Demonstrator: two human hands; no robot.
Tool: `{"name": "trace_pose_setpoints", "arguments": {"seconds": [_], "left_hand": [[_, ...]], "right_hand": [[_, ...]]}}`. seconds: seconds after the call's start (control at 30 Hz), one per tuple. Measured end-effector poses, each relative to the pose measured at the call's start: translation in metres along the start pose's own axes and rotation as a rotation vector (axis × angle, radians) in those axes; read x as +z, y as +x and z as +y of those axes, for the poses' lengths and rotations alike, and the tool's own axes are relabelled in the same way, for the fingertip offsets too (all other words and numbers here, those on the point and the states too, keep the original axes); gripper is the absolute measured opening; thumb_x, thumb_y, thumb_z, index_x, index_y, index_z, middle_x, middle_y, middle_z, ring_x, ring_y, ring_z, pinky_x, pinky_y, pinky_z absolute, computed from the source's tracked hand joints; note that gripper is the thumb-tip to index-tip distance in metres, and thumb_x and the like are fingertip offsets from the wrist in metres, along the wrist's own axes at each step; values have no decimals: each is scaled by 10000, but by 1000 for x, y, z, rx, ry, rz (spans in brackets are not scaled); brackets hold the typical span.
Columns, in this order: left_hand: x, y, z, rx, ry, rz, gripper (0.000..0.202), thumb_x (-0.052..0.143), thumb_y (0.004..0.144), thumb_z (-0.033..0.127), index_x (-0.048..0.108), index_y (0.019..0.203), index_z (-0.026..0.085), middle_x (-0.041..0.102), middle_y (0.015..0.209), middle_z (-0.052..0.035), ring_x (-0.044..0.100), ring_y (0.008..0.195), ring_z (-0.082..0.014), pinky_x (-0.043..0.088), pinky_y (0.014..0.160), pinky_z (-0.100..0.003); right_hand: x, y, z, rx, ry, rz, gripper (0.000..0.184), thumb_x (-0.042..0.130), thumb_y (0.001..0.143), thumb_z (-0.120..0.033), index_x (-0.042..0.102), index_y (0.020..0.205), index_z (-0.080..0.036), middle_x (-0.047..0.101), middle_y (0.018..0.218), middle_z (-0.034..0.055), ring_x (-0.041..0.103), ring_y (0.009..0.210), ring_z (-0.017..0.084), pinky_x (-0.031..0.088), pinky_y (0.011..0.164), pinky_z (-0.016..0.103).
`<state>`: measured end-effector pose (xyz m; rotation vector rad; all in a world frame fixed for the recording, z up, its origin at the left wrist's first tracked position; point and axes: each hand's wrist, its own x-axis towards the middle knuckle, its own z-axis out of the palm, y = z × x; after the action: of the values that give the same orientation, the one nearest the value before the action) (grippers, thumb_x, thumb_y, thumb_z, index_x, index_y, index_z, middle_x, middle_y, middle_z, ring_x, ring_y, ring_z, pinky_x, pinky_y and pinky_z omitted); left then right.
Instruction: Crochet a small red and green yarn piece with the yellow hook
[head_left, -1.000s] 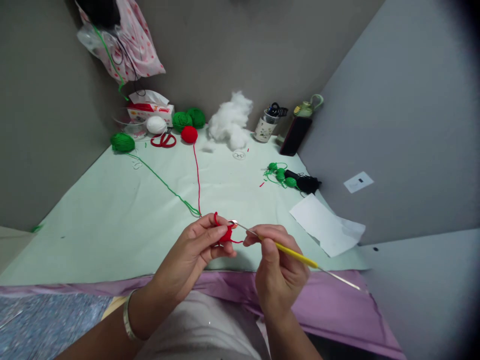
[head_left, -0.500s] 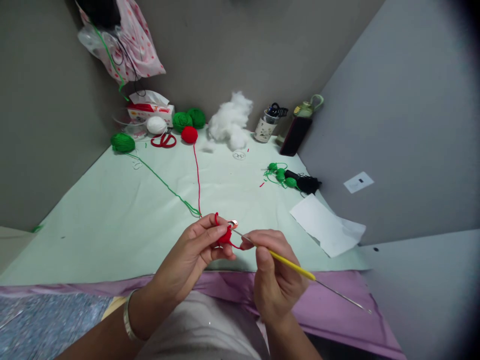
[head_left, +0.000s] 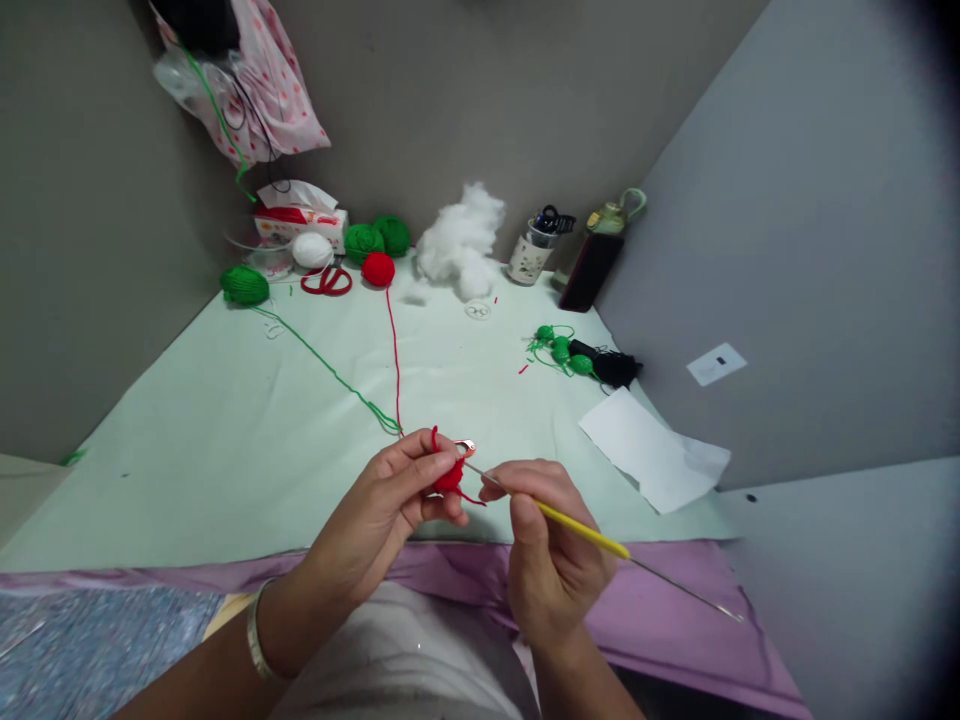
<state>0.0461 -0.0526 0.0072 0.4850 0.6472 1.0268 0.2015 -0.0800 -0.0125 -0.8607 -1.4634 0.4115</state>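
My left hand [head_left: 386, 505] pinches a small red crochet piece [head_left: 449, 474] with a pink stitch marker at its top, just above the near table edge. A red strand [head_left: 394, 350] runs from it up to a red yarn ball [head_left: 378, 268] at the back. My right hand [head_left: 551, 540] grips a yellow-handled crochet hook [head_left: 581, 530], its metal tip pushed into the red piece. Both hands are closed around what they hold.
On the pale green table [head_left: 225, 430]: green yarn balls [head_left: 244, 285], a green strand, red scissors [head_left: 327, 281], a tissue box [head_left: 300, 222], white stuffing [head_left: 461, 240], a pen cup [head_left: 529, 256], a dark bottle [head_left: 592, 265], small green crochet pieces [head_left: 562, 350], white paper [head_left: 651, 450]. Grey walls stand left, back and right.
My right hand has drawn slightly down and left, tilting the hook so its far end sits lower. The left hand and red piece have barely moved.
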Motion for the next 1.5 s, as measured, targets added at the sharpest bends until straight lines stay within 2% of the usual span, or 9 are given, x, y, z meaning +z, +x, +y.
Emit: {"name": "trace_pose_setpoints", "arguments": {"seconds": [0.23, 0.5, 0.73, 0.93, 1.1, 1.23, 1.5], "left_hand": [[-1, 1, 0, 44, 58, 34, 160, 873, 862, 265, 751, 870, 162, 698, 759, 34, 673, 605, -65, 582, 635, -163], [3, -1, -1, 49, 108, 15, 269, 934, 778, 243, 762, 976, 184, 734, 848, 8, 679, 713, -91, 569, 708, -194], [4, -2, 2, 78, 127, 69, 250, 900, 795, 225, 744, 984, 177, 744, 884, -5, 662, 783, -108, 544, 781, -226], [5, 0, 1, 110, 152, 101, 249, 875, 802, 215, 730, 1003, 182, 740, 899, -7, 659, 825, -119, 519, 820, -242], [0, 1, -2, 166, 253, 85, 229, 861, 824, 242, 730, 1006, 194, 717, 865, 2, 650, 804, -123, 526, 797, -250], [-3, 1, -3, 219, 354, 74, 185, 845, 835, 233, 723, 970, 197, 688, 820, 16, 628, 772, -117, 526, 742, -236], [6, 0, 2, 315, 521, 135, 173, 810, 774, 159, 683, 879, 210, 689, 830, 23, 639, 773, -128, 541, 781, -268]], "right_hand": [[2, -2, 5, 17, 36, -12, 312, 590, 982, -25, 745, 1157, -231, 767, 975, 27, 707, 911, 176, 584, 799, 331], [6, 1, 6, 17, 84, -56, 398, 615, 965, 9, 776, 1201, -267, 796, 1105, 47, 739, 1035, 193, 604, 897, 359], [9, -1, 11, 135, 210, 70, 266, 601, 1026, -121, 789, 1110, -290, 802, 1028, 22, 721, 905, 175, 599, 749, 327], [7, 2, 12, 191, 340, 38, 213, 591, 1045, -167, 773, 1068, -276, 780, 1007, 21, 678, 813, 146, 581, 683, 300], [4, 4, 12, 129, 236, 2, 231, 568, 1043, -136, 762, 1074, -259, 776, 992, 28, 684, 830, 160, 582, 717, 327], [0, 1, 12, 63, 149, -58, 278, 570, 1018, -77, 752, 1130, -254, 782, 1015, 38, 708, 931, 187, 593, 773, 354], [-5, 0, 11, 25, 78, -110, 310, 559, 1004, -45, 736, 1161, -247, 791, 1046, 52, 720, 969, 202, 606, 787, 376]]}}
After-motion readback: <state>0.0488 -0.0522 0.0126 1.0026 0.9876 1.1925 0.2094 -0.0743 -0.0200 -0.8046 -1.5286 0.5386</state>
